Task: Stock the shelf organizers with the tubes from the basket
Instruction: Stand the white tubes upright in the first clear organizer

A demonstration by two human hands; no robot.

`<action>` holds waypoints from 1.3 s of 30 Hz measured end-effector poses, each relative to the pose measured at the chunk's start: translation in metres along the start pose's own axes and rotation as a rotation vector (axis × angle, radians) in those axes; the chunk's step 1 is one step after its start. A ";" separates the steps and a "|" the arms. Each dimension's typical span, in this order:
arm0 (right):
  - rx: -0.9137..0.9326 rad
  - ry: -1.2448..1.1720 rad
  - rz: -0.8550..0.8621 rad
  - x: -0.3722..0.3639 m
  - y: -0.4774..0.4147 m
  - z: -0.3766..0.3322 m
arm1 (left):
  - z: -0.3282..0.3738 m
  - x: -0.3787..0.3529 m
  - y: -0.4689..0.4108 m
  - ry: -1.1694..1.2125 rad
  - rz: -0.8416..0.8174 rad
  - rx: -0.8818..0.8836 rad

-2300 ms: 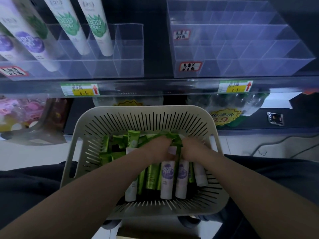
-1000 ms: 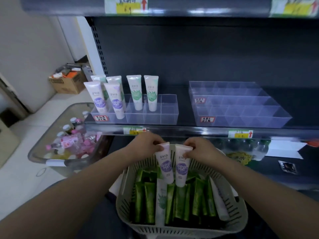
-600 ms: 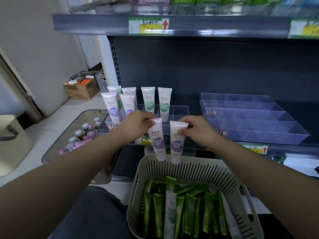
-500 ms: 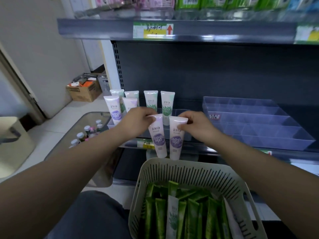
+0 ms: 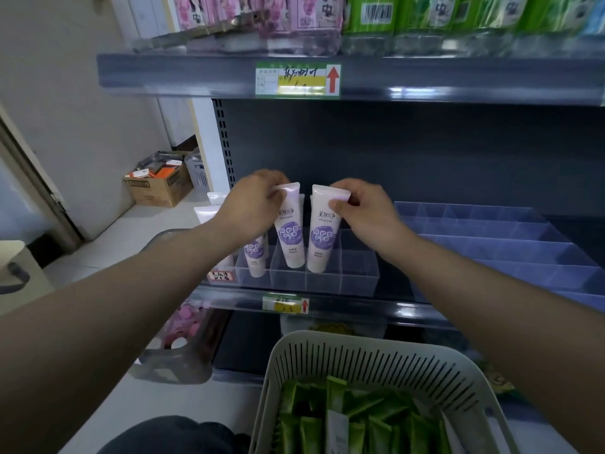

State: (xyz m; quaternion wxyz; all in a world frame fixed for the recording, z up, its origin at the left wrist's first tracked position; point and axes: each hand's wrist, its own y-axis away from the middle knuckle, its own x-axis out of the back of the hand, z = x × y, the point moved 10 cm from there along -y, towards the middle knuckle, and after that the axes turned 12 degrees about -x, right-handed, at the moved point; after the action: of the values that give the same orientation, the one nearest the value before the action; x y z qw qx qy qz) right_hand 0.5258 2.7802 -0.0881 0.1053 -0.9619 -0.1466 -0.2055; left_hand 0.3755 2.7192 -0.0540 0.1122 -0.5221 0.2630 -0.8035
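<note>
At mid-frame the left hand [image 5: 252,204] pinches the top of the left purple tube [image 5: 288,232] and the right hand [image 5: 368,213] pinches the right purple tube [image 5: 322,234]. Both tubes stand cap-down in adjoining front compartments of the clear organizer [image 5: 358,275]. The basket [image 5: 360,342] at lower right holds green tubes [image 5: 311,427].

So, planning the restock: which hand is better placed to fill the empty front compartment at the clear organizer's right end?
Right. The right hand, pinching its purple-label tube, is next to that empty compartment; the left hand, pinching another tube, is farther left.
</note>
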 end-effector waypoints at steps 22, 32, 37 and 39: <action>-0.088 0.199 -0.077 -0.034 -0.025 0.049 | -0.033 -0.071 -0.006 -0.174 -0.203 -0.031; -0.059 0.205 -0.078 -0.034 -0.019 0.047 | -0.030 -0.074 -0.002 -0.227 -0.245 -0.008; -0.033 0.246 -0.034 -0.023 -0.014 0.044 | -0.023 -0.069 0.000 -0.223 -0.239 0.010; 0.001 0.307 -0.012 -0.017 -0.010 0.041 | -0.016 -0.065 0.000 -0.226 -0.221 -0.006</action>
State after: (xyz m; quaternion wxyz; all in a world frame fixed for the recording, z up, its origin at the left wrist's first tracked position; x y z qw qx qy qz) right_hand 0.5228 2.7966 -0.1299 0.1254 -0.9182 -0.1348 -0.3507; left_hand 0.3887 2.7535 -0.1101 0.0505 -0.6352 0.1922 -0.7463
